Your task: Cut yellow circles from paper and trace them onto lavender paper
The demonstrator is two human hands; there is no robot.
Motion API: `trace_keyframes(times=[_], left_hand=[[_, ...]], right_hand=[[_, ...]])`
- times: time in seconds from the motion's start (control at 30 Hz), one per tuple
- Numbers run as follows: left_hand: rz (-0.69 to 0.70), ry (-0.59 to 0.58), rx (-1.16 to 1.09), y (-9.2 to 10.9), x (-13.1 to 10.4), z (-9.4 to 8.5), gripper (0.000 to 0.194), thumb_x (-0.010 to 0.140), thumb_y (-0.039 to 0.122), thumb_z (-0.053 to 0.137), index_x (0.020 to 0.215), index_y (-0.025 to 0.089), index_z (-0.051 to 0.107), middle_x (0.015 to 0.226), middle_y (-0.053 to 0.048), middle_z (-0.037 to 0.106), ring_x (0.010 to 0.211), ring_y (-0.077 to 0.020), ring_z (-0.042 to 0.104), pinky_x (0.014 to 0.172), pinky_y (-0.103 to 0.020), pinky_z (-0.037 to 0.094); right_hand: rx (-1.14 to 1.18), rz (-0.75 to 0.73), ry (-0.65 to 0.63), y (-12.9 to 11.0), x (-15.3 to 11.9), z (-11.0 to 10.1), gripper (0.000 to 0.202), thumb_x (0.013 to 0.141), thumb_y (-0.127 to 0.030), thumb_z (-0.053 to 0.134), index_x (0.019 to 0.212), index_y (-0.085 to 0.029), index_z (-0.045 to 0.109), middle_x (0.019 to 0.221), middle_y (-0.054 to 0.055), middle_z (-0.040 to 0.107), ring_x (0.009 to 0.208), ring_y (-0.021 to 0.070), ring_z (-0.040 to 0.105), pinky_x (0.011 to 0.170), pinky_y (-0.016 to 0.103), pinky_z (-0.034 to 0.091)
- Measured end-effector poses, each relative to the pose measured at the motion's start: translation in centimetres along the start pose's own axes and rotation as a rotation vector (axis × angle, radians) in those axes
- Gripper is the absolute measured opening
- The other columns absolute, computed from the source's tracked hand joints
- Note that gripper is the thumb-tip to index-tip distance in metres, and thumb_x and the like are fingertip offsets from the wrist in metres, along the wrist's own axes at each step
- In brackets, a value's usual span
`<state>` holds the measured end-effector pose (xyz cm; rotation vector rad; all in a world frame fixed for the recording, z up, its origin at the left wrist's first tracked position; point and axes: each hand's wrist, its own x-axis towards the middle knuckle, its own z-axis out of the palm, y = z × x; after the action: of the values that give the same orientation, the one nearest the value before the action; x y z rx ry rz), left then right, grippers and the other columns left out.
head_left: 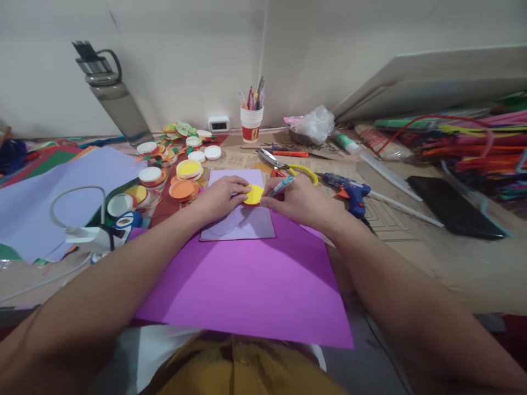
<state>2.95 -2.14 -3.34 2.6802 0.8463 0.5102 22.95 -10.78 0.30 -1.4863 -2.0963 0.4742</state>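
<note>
A small lavender sheet (263, 224) lies on a larger purple sheet (247, 285) in front of me. Faint round outlines show on its lower part. On it rests a yellow disc (252, 195), and my left hand (220, 198) holds its left edge with fingers and thumb. Pinched in my right hand (302, 198) is a blue-patterned pen (282, 185), its tip end down by the disc's right edge, partly hidden by the fingers.
Several round lids and discs, including an orange one (181, 190), stand at left. Beyond my right hand lie scissors (272, 159) and a blue glue gun (357, 198). A cup of pens (251, 123) and a tall bottle (119, 104) stand at the back; a black phone-like slab (453, 206) lies right.
</note>
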Motion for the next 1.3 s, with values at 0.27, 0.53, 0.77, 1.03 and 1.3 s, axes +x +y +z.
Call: trace_keyframes(times=[0.27,0.53,0.77,1.03,1.3], left_hand=[[-0.004,-0.062,-0.012,-0.1,0.1,-0.3,0.032,0.093,0.019,0.045,0.110,0.020,0.072,0.123,-0.008,0.065,0.115,-0.0184,0.059,0.104,-0.037,0.045],[0.020,-0.110,-0.055,-0.2,0.3,-0.5,0.032,0.092,0.018,0.044,0.105,0.020,0.073,0.122,-0.008,0.065,0.113,-0.0188,0.059,0.103,-0.036,0.044],[0.028,-0.119,-0.052,-0.3,0.3,-0.5,0.033,0.088,0.011,0.045,0.100,0.019,0.075,0.121,-0.007,0.066,0.113,-0.0193,0.059,0.103,-0.036,0.044],[0.031,-0.120,-0.016,-0.3,0.3,-0.5,0.034,0.087,0.010,0.044,0.100,0.019,0.074,0.124,-0.007,0.064,0.116,-0.0193,0.058,0.104,-0.035,0.044],[0.018,-0.099,-0.051,-0.5,0.4,-0.1,0.032,0.089,0.014,0.046,0.104,0.020,0.074,0.122,-0.007,0.065,0.114,-0.0188,0.058,0.104,-0.035,0.042]], right_hand=[[0.029,-0.024,0.034,-1.4,-0.4,0.2,0.015,0.086,-0.030,0.062,0.084,-0.018,0.070,0.072,0.003,0.069,0.062,0.0134,0.058,0.062,0.028,0.042],[0.119,-0.206,0.108,-1.2,-0.6,2.9,0.011,0.089,-0.024,0.057,0.090,-0.020,0.067,0.087,0.005,0.072,0.081,0.0167,0.065,0.076,0.030,0.048],[0.014,-0.251,0.112,-1.0,-0.2,4.2,0.011,0.089,-0.022,0.054,0.087,-0.019,0.065,0.088,0.007,0.072,0.079,0.0174,0.065,0.075,0.030,0.048],[-0.067,-0.278,0.085,-1.3,0.1,4.6,0.013,0.090,-0.020,0.049,0.089,-0.019,0.062,0.086,0.008,0.070,0.079,0.0180,0.062,0.071,0.029,0.044],[-0.020,-0.166,0.057,-2.1,-0.7,3.4,0.016,0.089,-0.021,0.050,0.076,-0.019,0.060,0.076,0.005,0.067,0.068,0.0157,0.058,0.066,0.028,0.042]])
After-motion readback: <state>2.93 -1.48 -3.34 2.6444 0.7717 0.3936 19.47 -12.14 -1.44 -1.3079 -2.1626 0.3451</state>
